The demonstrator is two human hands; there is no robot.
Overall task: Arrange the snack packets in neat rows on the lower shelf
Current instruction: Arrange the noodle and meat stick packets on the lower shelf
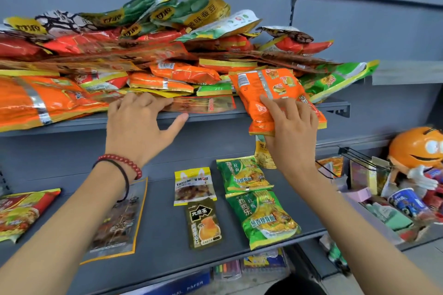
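A jumbled heap of snack packets (143,55) fills the upper shelf (215,115); on the lower shelf (158,235) below, a few lie in short rows. Our right hand (290,132) grips an orange packet (268,93) at the heap's front edge; our left hand (139,124) rests spread at the shelf lip, holding nothing. We judge this the fetching step: next, lower it into a row.

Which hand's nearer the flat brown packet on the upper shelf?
Left. Left hand touches the brown packet at its left end; right hand sits to its right, holding an orange packet.
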